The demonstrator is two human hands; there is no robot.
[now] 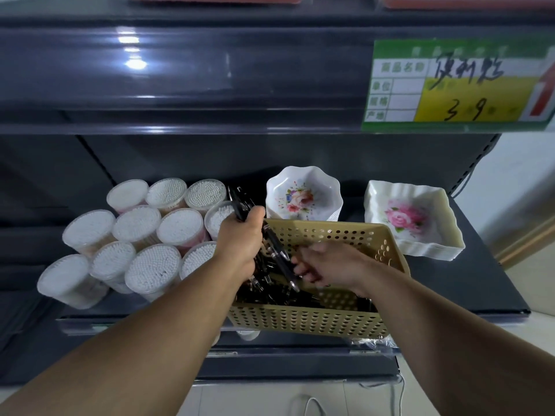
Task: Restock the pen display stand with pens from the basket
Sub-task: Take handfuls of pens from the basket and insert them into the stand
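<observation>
A dark metal shelf unit (180, 70) fills most of what I see. Its glossy upper shelf edge catches the ceiling lights and carries one green and yellow price label (456, 85) with handwritten figures. The lower shelf (480, 283) below is dark too, with pale floor beneath it and a pale wall off to the right. A tan perforated basket (300, 319) sits at the front edge of that shelf, and a loose heap of black pens (270, 295) lies in its bottom. To the left of it stand clear tubs of cotton swabs (153, 267), eleven that I can count, packed touching in three rows. Behind the basket are two stacks of white floral dishes, one scalloped (303, 193) and one rectangular (411, 217), which the basket's back wall partly hides. The left hand (240, 238) is over the basket's left end, fist clenched round a bundle of pens (240, 202) whose tips poke up past the thumb. The right hand (327, 262) is down inside the basket, fingers curled about the lower end of one long pen (277, 250).
</observation>
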